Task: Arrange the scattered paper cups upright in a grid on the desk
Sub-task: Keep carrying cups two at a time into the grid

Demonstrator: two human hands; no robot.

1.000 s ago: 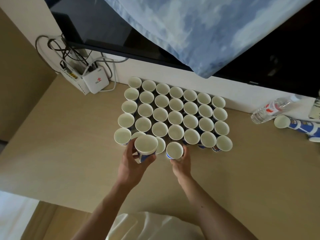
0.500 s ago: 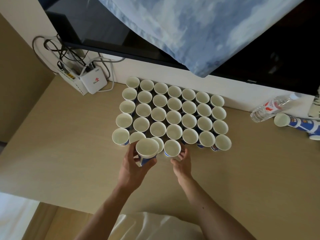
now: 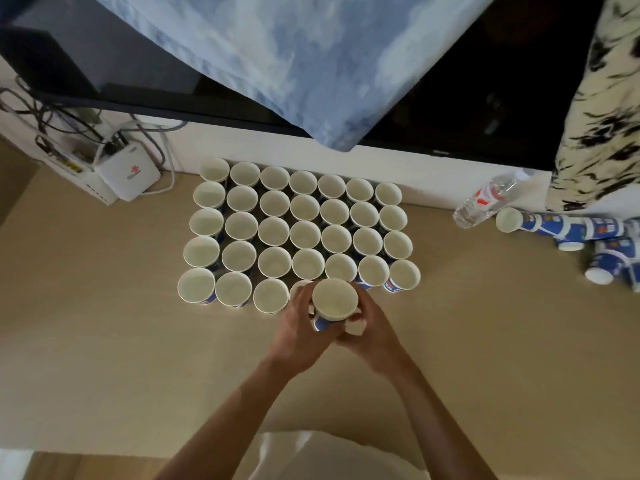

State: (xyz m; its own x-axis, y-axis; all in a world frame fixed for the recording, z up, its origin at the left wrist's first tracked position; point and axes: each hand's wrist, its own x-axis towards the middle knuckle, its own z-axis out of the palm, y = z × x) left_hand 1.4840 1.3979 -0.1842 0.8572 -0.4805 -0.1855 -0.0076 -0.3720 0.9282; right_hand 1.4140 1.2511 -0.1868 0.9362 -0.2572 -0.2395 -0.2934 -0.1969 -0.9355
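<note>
Several rows of upright white paper cups form a grid on the beige desk, against the back wall. At the grid's front edge my left hand grips a blue-and-white paper cup, held upright just above the desk. My right hand meets it from the right and pinches the white bottom part of that cup or a nested one; I cannot tell which. One front-row cup is half hidden behind my left fingers.
Stacks of blue paper cups lie on their sides at the right, beside a lying water bottle. A white router with cables sits at the back left. A dark screen with a blue cloth overhangs the grid.
My left hand carried its cup rightward along the front row. My right hand let go of the cup it set down and came over to the held cup.
</note>
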